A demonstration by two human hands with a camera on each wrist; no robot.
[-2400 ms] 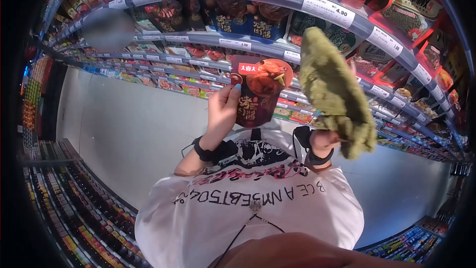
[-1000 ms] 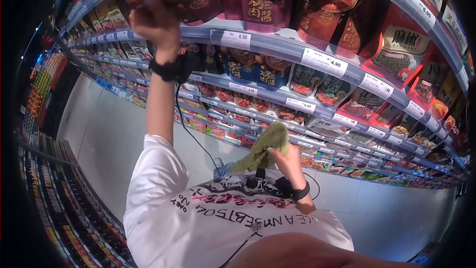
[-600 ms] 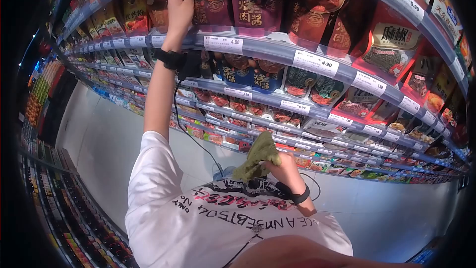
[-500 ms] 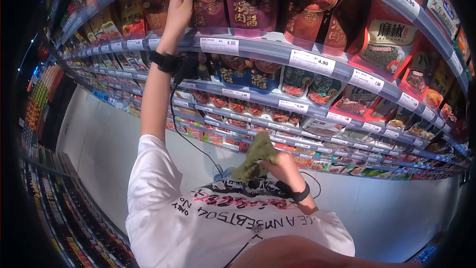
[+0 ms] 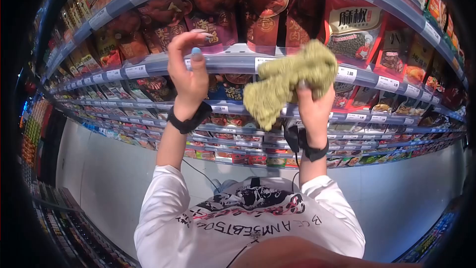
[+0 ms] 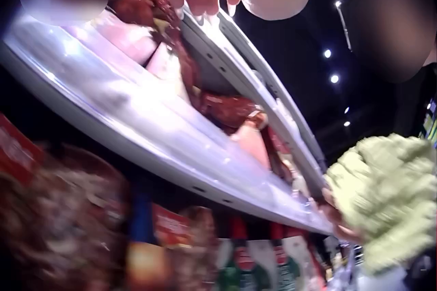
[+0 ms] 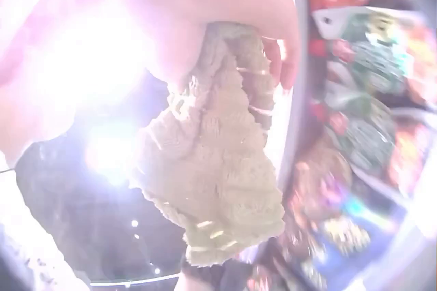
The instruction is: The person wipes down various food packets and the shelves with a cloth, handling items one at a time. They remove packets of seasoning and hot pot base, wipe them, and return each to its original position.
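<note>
Packets [image 5: 132, 44] line the far shelf [image 5: 225, 63] at left; nearer, I see my left hand [image 5: 191, 77], loosely half-curled, gripping nothing. Across to the right, there's the green cloth [image 5: 290, 80], pinched in my right hand [image 5: 316, 109], and a red packet [image 5: 353, 32] stands farther right.

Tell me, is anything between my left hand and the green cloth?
Nothing visible blocks it: the head view shows an open gap between your left hand and the green cloth in your right hand, with the shelf edge behind.
</note>
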